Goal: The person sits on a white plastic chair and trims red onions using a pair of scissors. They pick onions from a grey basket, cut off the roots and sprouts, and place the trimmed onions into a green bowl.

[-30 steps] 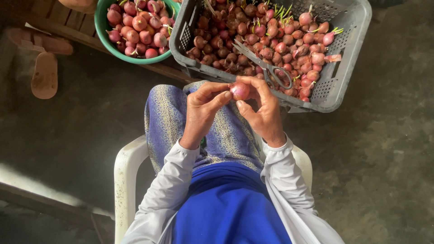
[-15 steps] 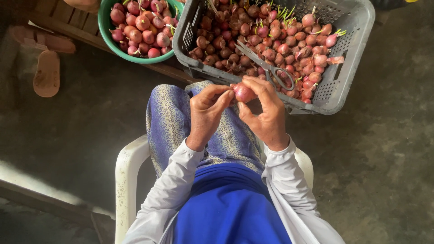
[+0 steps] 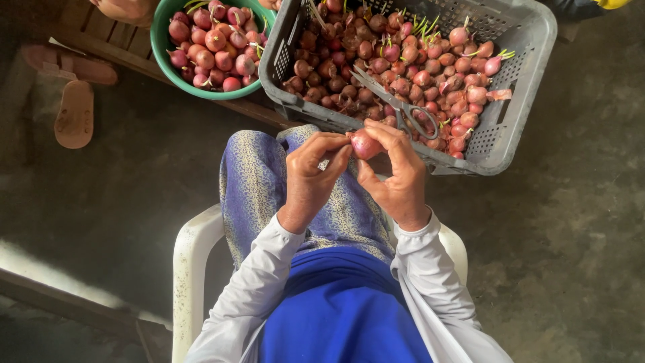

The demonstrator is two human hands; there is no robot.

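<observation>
I sit on a white plastic chair (image 3: 191, 255) and hold one red shallot (image 3: 366, 143) above my knees. My right hand (image 3: 396, 176) grips the shallot from the right and below. My left hand (image 3: 312, 176) pinches its left end with thumb and fingertips. Straight ahead stands a grey plastic crate (image 3: 517, 114) filled with red shallots, some with green sprouts. A pair of scissors (image 3: 396, 104) lies on the shallots in the crate, handles towards me.
A green bowl (image 3: 161, 50) of peeled shallots stands on a wooden pallet (image 3: 101, 33) at the upper left. Two sandals (image 3: 74, 114) lie on the concrete floor at the left. A wooden plank (image 3: 67, 302) runs along the lower left.
Both hands stay on the same shallot, and the fingers have shifted slightly around it. The view has moved a little.
</observation>
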